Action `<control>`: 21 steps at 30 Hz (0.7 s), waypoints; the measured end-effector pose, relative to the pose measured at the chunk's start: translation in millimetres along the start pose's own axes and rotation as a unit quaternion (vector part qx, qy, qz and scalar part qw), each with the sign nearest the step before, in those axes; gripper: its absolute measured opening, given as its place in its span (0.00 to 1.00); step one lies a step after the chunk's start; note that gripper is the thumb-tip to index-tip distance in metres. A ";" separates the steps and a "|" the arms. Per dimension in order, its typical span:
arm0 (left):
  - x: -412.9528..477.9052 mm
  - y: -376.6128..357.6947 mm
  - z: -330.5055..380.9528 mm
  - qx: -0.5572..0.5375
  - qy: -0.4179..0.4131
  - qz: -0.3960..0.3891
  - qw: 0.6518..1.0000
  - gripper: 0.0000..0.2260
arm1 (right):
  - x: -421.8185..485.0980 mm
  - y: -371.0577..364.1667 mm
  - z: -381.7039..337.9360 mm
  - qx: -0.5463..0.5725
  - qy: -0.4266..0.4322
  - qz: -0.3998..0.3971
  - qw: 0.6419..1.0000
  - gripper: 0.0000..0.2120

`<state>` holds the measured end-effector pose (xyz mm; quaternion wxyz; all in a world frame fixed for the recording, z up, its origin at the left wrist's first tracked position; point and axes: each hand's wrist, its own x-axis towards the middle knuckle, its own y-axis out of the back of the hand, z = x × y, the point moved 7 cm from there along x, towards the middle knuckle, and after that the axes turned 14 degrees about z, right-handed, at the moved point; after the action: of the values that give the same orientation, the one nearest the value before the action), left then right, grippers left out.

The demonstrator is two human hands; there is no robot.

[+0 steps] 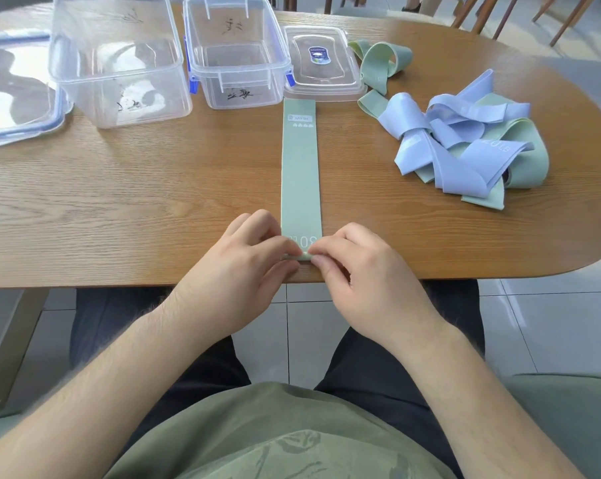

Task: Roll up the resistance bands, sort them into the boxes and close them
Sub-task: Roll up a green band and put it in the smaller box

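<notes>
Both hands, left hand (254, 261) and right hand (356, 267), pinched the near end of a green band (300, 174) (its edge just folded over). It lay flat on the table (153, 188), reaching toward the lid (323, 63) beside two open boxes (236, 57).

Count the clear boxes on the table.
2: a bigger box at the far left, and a smaller box with blue clips just right of it. Both are open. None seems hidden.
</notes>
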<state>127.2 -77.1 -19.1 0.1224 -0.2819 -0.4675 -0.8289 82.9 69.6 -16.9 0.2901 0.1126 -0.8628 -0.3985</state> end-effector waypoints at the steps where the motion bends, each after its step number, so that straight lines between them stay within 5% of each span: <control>1: -0.5 0.0 0.4 0.002 -0.005 0.003 1.000 0.05 | 0.7 0.2 0.5 0.005 -0.009 -0.003 1.000 0.07; 8: 1.1 -0.3 2.5 0.021 -0.022 0.027 0.999 0.11 | 3.6 -0.5 -0.1 0.014 -0.036 -0.015 0.999 0.04; 21: -1.0 -5.2 2.9 0.057 0.030 0.043 0.997 0.06 | 11.0 -3.0 5.2 0.006 -0.063 -0.015 0.998 0.07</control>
<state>126.7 -71.9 -22.2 0.1875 -0.2692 -0.4973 -0.8032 70.8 66.2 -17.3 0.2278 0.1022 -0.8801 -0.4039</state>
